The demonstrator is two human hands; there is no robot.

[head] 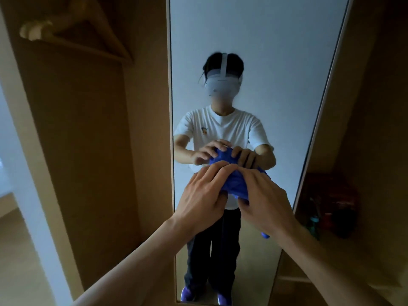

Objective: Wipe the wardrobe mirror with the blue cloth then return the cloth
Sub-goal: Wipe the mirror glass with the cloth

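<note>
Blue cloth (235, 182), who has it?
Both hands. The left hand (205, 195) grips its left side and the right hand (265, 199) grips its right side, fingers curled over it.
Where is it?
Bunched up between them, close to the mirror (254, 40). I cannot tell if it touches the glass.
What is further back?
A wooden hanger (72, 23) up on the far left, and something red (331, 202) and blurry on the right
</note>
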